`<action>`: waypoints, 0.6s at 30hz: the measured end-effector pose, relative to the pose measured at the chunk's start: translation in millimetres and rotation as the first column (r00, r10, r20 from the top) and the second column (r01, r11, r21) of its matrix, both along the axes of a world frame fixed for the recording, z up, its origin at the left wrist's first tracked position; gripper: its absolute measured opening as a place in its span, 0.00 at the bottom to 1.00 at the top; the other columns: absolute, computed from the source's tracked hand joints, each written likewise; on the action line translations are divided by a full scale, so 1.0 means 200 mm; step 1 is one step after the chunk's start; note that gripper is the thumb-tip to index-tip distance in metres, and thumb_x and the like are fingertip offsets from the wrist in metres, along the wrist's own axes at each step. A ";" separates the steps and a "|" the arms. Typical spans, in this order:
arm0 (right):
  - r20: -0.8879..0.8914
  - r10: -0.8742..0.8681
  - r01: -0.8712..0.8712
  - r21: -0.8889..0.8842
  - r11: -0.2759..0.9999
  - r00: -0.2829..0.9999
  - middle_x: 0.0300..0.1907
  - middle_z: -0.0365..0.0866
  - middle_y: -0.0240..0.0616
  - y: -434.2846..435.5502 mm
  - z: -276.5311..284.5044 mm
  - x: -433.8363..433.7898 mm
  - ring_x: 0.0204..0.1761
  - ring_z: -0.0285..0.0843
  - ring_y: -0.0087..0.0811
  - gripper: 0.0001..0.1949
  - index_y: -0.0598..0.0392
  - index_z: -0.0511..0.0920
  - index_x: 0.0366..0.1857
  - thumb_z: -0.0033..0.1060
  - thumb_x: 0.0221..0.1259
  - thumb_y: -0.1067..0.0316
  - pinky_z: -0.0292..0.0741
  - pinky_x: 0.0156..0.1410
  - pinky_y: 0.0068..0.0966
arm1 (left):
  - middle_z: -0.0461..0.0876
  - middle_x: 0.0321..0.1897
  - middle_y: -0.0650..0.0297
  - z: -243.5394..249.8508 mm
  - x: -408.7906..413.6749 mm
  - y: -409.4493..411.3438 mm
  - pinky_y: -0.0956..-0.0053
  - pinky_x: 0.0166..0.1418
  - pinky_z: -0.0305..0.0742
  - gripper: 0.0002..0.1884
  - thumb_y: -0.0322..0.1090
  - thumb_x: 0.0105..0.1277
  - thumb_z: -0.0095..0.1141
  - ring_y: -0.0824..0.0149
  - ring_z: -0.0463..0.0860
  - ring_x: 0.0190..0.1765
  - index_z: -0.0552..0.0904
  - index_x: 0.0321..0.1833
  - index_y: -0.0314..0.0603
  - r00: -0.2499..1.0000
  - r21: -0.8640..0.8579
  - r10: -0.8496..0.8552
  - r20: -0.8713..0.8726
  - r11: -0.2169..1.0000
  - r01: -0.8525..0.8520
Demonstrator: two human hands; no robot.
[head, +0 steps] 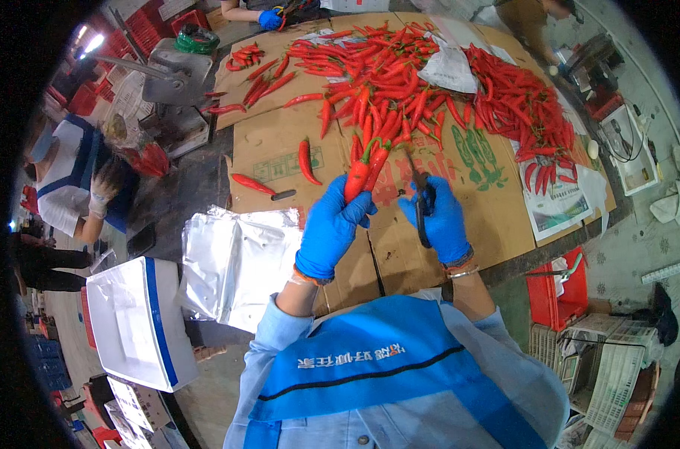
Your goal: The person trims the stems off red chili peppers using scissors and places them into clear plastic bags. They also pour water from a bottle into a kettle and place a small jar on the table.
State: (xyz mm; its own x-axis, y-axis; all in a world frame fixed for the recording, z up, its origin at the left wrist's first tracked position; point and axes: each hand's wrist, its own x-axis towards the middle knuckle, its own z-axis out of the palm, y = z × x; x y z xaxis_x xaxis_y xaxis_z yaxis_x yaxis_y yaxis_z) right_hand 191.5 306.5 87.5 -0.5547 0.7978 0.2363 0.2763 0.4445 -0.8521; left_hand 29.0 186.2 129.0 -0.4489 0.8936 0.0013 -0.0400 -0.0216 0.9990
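In a blue glove, my left hand [334, 219] grips a few red chili peppers [358, 175], their green stems pointing away from me. To its right, my gloved right hand [444, 219] holds dark-handled scissors [423, 210]; the blades point toward the pile and look blurred. A large heap of red chilies [373, 73] covers the far part of the flattened cardboard [295, 129]. Two loose chilies, one curved [306, 161] and one straighter [252, 184], lie left of my left hand. A second heap [514, 106] rests at the right.
Clear plastic bags [239, 264] lie at my left, beside a white foam box [129, 320]. A metal scale [177, 73] stands at the far left. Co-workers are at the left [76, 174], far side [270, 19] and upper right [519, 22]. A red crate [564, 297] sits lower right.
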 end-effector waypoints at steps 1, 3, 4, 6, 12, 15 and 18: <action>0.002 0.005 -0.005 0.056 0.998 1.000 0.31 0.77 0.34 -0.02 -0.01 0.01 0.32 0.77 0.26 0.22 0.58 0.72 0.46 0.74 0.50 0.63 0.75 0.37 0.26 | 0.84 0.31 0.56 -0.02 0.00 0.00 0.72 0.35 0.76 0.17 0.38 0.67 0.56 0.64 0.83 0.31 0.76 0.54 0.37 0.998 0.011 0.031 -0.063 0.999 -0.030; 0.007 0.014 -0.015 0.167 0.986 1.000 0.29 0.75 0.32 -0.05 -0.03 0.01 0.30 0.74 0.24 0.22 0.58 0.72 0.46 0.74 0.50 0.64 0.73 0.36 0.23 | 0.83 0.33 0.51 -0.03 0.00 0.01 0.67 0.36 0.76 0.16 0.37 0.65 0.57 0.56 0.84 0.34 0.76 0.53 0.39 0.941 -0.033 0.038 -0.336 0.998 -0.052; 0.004 0.011 -0.012 0.197 0.980 1.000 0.28 0.75 0.33 -0.04 -0.05 0.00 0.29 0.74 0.24 0.22 0.57 0.72 0.47 0.74 0.50 0.63 0.73 0.35 0.24 | 0.83 0.34 0.49 -0.03 0.00 0.01 0.65 0.36 0.76 0.16 0.37 0.65 0.57 0.51 0.84 0.35 0.77 0.53 0.40 0.885 -0.054 0.034 -0.464 0.996 -0.067; -0.009 -0.009 0.011 0.156 0.988 1.000 0.27 0.77 0.35 -0.05 -0.04 -0.01 0.28 0.75 0.24 0.20 0.56 0.73 0.44 0.73 0.52 0.63 0.73 0.35 0.24 | 0.82 0.36 0.46 -0.03 0.03 0.02 0.60 0.37 0.76 0.15 0.37 0.64 0.57 0.46 0.82 0.37 0.77 0.52 0.41 0.799 -0.022 0.055 -0.599 0.996 -0.085; 0.151 -0.093 0.090 0.027 0.996 0.984 0.28 0.82 0.47 -0.02 -0.14 -0.02 0.32 0.82 0.45 0.17 0.55 0.74 0.38 0.68 0.55 0.56 0.75 0.35 0.37 | 0.82 0.37 0.47 -0.14 -0.12 0.10 0.57 0.41 0.76 0.16 0.37 0.61 0.57 0.45 0.81 0.40 0.79 0.51 0.43 0.657 -0.013 0.049 -0.752 0.996 -0.089; 0.169 -0.062 0.064 -0.008 0.998 0.984 0.28 0.81 0.47 0.02 -0.34 -0.01 0.32 0.82 0.46 0.16 0.55 0.74 0.38 0.67 0.55 0.56 0.75 0.35 0.37 | 0.83 0.38 0.50 -0.23 -0.27 0.17 0.58 0.42 0.76 0.16 0.39 0.60 0.58 0.47 0.81 0.40 0.80 0.50 0.45 0.563 -0.088 -0.022 -0.826 0.992 -0.091; 0.056 0.001 0.002 -0.062 0.998 0.998 0.27 0.81 0.46 0.04 -0.41 -0.02 0.31 0.82 0.45 0.17 0.55 0.74 0.37 0.68 0.55 0.56 0.75 0.35 0.36 | 0.83 0.39 0.49 -0.22 -0.27 0.19 0.62 0.45 0.77 0.15 0.38 0.60 0.59 0.48 0.82 0.43 0.81 0.51 0.46 0.582 -0.245 -0.149 -0.799 0.965 -0.090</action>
